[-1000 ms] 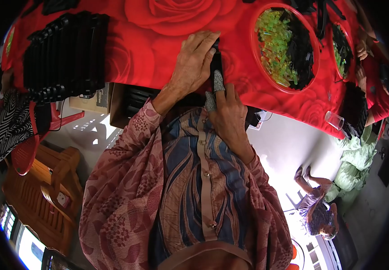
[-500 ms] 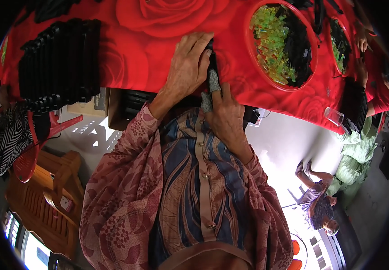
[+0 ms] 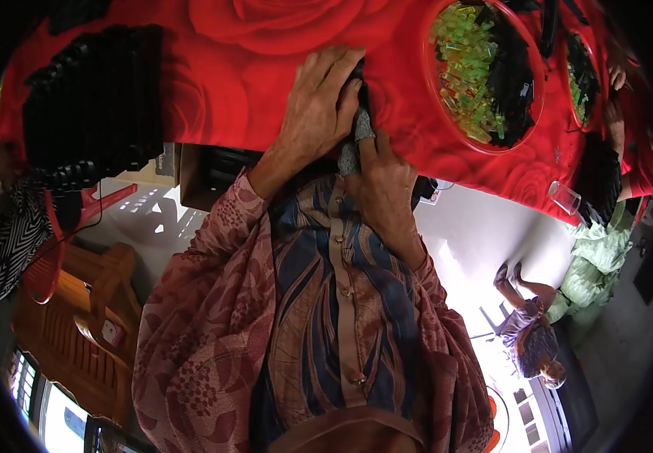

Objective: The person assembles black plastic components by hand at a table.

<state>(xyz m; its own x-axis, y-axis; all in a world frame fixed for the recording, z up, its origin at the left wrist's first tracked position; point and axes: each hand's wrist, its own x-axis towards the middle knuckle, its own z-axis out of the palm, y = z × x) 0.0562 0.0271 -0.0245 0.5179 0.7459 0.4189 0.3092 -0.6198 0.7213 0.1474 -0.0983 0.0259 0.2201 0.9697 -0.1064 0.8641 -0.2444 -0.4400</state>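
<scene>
A narrow black strip-like piece (image 3: pixel 363 94) lies near the front edge of the red rose-patterned tablecloth (image 3: pixel 224 98), pointing away from me. My left hand (image 3: pixel 317 97) rests over it, with fingers close together and the thumb against its side; much of the piece is hidden beneath. My right hand (image 3: pixel 385 177) grips the near end at the table edge. Grey wrapping covers its thumb and a fingertip. The exact kind of the piece cannot be made out. To the right stands a round red tray (image 3: pixel 540 90) holding yellow-green clear pieces (image 3: pixel 462 75) and small black parts (image 3: pixel 511 90).
A thick stack of long black pieces (image 3: pixel 92 106) sits at the left. Farther right are a second tray (image 3: pixel 585 79), another person's hand (image 3: pixel 615 117) and a clear cup (image 3: pixel 564 198) at the edge. A cardboard box (image 3: pixel 190 177) stands below the table.
The view has shifted slightly. My right hand has turned a little, its fingers more bent; my left hand stays over the black piece.
</scene>
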